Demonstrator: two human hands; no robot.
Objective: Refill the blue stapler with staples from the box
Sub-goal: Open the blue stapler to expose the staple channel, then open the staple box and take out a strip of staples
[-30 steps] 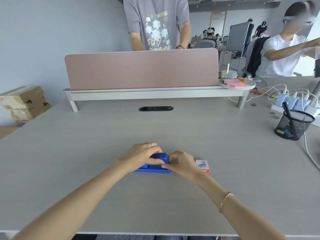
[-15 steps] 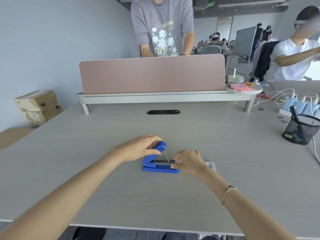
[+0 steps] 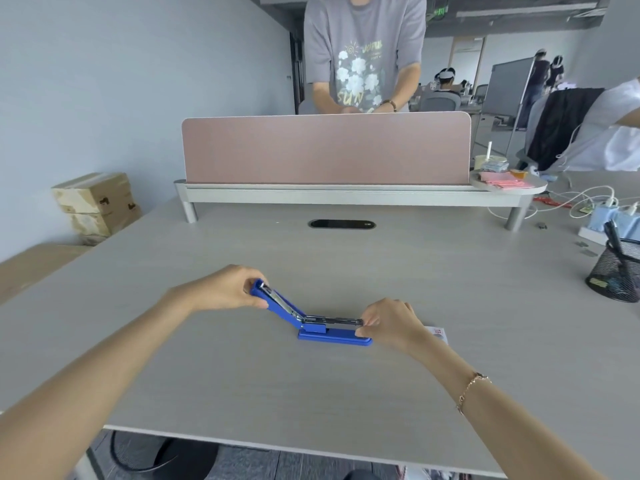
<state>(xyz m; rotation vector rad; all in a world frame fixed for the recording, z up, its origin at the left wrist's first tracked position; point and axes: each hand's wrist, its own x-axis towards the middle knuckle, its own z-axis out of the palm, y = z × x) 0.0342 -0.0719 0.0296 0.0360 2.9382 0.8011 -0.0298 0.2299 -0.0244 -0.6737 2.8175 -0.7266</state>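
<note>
- While the left hand (image 3: 221, 289) pinches the tip of the stapler (image 3: 332, 336) lid, swung back up and left, keep that grip firm so the lid cannot spring shut.
- Right hand (image 3: 391, 322) pinching the front end of the bared metal rail, pinning the base flat on the bench (image 3: 450, 271).
- Best to free the right for the box (image 3: 437, 334), lying just behind that hand, mostly hidden.
- Both forearms low, angled inward from the near edge; wrists level, knuckles up.
</note>
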